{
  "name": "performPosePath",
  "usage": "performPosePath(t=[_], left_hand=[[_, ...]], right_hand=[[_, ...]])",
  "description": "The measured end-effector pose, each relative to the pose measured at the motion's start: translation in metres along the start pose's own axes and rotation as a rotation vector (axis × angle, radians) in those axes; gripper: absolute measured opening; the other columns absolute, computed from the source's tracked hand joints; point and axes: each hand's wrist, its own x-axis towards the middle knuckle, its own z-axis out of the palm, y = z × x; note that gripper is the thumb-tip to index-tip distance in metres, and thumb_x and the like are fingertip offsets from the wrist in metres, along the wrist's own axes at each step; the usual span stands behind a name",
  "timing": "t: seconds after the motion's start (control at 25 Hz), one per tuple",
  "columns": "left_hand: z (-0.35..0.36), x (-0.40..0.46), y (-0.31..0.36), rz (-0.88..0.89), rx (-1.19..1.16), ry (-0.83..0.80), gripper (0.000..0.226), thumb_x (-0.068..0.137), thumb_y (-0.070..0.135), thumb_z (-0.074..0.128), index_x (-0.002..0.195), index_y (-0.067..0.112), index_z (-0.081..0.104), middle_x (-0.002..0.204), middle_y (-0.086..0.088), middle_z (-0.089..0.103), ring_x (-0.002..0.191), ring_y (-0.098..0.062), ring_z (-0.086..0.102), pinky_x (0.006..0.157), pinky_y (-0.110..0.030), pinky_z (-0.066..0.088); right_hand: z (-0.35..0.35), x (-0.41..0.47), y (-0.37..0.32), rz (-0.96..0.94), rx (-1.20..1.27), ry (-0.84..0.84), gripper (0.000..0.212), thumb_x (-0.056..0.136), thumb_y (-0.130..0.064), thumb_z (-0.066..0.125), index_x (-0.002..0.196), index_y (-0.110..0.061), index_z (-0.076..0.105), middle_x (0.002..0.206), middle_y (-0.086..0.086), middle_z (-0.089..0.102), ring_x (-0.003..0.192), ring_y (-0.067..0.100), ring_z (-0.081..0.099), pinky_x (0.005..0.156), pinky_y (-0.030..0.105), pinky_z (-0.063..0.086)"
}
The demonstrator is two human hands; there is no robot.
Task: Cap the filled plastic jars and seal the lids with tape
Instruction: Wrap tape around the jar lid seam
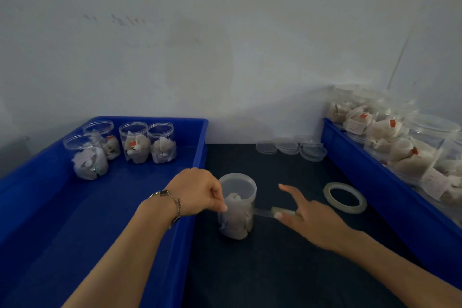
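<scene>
A clear plastic jar (237,207) filled with pale sachets stands upright on the dark table, with its lid on. My left hand (200,190) grips the jar's left side just under the lid, fingers curled against it. A strip of clear tape (265,212) stretches from the jar's right side to my right hand (302,212), which pinches the strip's free end between thumb and finger while the other fingers stay straight. The tape roll (345,197) lies flat on the table to the right of that hand.
A blue tray (195,137) on the left holds several capped jars (136,142) at its far end. Another blue tray (375,172) on the right is piled with filled jars (405,142). Several loose clear lids (290,146) lie on the table by the wall.
</scene>
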Motion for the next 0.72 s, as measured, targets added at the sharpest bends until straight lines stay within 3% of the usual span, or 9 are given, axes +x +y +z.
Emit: performPosePath(t=[0.16,0.28,0.52,0.72], left_hand=[[0.007,0.007,0.0,-0.023,0.047,0.023,0.021,0.074,0.048,0.072,0.082,0.03,0.074,0.08,0.017,0.069,0.077,0.0,0.061,0.071,-0.02,0.049],[0.008,0.007,0.007,-0.02,0.075,0.025,0.021,0.074,0.047,0.072,0.075,0.029,0.061,0.078,0.014,0.062,0.077,-0.003,0.058,0.07,-0.021,0.045],[0.009,0.005,0.011,0.044,0.121,0.067,0.024,0.077,0.044,0.071,0.07,0.03,0.053,0.075,0.014,0.057,0.073,-0.003,0.054,0.069,-0.026,0.044],[0.013,0.008,0.004,0.019,0.096,0.012,0.018,0.074,0.039,0.075,0.071,0.026,0.063,0.071,0.014,0.064,0.071,0.0,0.059,0.071,-0.02,0.048]], right_hand=[[0.007,0.005,0.004,-0.006,-0.158,0.296,0.097,0.061,-0.089,0.008,0.145,-0.042,-0.001,0.058,-0.02,0.043,0.043,-0.001,0.045,0.036,0.015,0.029],[0.014,0.006,0.006,0.042,-0.166,0.424,0.097,0.062,-0.088,0.012,0.145,-0.039,-0.002,0.081,-0.009,0.065,0.052,0.001,0.045,0.042,0.01,0.025],[0.028,0.023,0.004,0.032,0.091,0.656,0.094,0.061,-0.085,0.033,0.139,-0.035,0.021,0.066,-0.018,0.041,0.058,0.007,0.046,0.048,0.021,0.03],[0.038,0.031,0.0,0.005,0.176,0.742,0.091,0.063,-0.08,0.04,0.137,-0.026,0.033,0.056,-0.005,0.052,0.052,0.009,0.05,0.05,0.026,0.036]])
